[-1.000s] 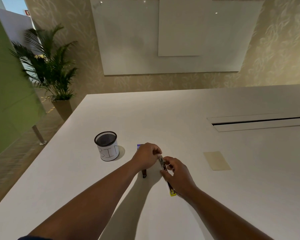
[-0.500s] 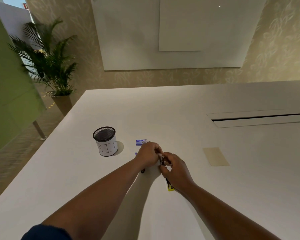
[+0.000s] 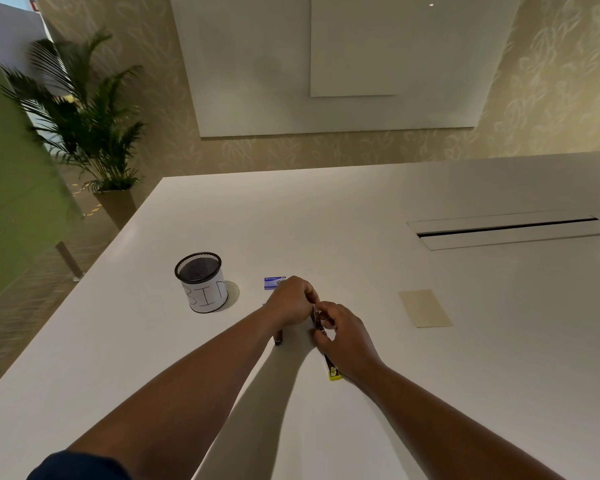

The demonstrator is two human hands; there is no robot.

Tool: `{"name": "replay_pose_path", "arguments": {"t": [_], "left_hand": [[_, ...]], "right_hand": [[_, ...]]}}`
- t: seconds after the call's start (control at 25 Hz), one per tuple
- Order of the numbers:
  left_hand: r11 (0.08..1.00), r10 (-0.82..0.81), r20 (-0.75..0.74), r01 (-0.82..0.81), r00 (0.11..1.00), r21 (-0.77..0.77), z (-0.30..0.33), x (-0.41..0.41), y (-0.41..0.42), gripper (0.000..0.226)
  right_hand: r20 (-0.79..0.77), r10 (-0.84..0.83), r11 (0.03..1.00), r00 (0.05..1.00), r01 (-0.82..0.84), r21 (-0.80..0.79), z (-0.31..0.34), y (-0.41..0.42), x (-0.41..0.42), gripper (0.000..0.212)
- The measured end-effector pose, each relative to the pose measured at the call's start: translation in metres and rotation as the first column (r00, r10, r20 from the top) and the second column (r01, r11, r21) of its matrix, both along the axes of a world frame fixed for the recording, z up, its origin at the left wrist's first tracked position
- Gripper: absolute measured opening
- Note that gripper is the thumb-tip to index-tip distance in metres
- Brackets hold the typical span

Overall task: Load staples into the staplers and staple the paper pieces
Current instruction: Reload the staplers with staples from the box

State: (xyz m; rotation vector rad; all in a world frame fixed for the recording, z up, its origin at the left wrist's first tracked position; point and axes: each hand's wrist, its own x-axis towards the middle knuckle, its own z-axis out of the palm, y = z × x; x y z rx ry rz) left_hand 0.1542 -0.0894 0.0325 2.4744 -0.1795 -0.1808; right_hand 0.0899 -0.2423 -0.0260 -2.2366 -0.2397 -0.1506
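**A:** Why is everything bunched so close on the table [image 3: 361, 427]?

**B:** So nothing needs a long reach, I'd judge. The mesh bin [image 3: 201, 282] stands off to the left of the left hand [image 3: 289, 301], the tan paper piece [image 3: 425, 308] lies well apart to the right of the right hand [image 3: 343, 336], and the staple box [image 3: 274, 283] sits just beyond the left knuckles.

**A:** And the hands?

**B:** Pressed close together, both curled round the stapler [image 3: 326, 348]. The right grips it from above, its yellow end poking out below the wrist; the left fingers pinch at its metal top end. It looks like loading. Whether a staple strip is between the fingers I cannot tell. A dark object [image 3: 278, 339] shows under the left wrist, perhaps another stapler.

**A:** Any change from a second ago?

**B:** The hands have drawn closer together, and the left hand has cleared the staple box.
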Motion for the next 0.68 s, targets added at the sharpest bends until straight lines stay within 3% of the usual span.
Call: {"name": "replay_pose_path", "arguments": {"t": [0.68], "left_hand": [[1.0,0.011,-0.059,-0.011,0.998,-0.003,0.0056,0.0051,0.0018,0.012]], "right_hand": [[-0.003,-0.01,1.0,1.0,0.01,0.017,-0.0021,0.0014,0.0005,0.044]]}}
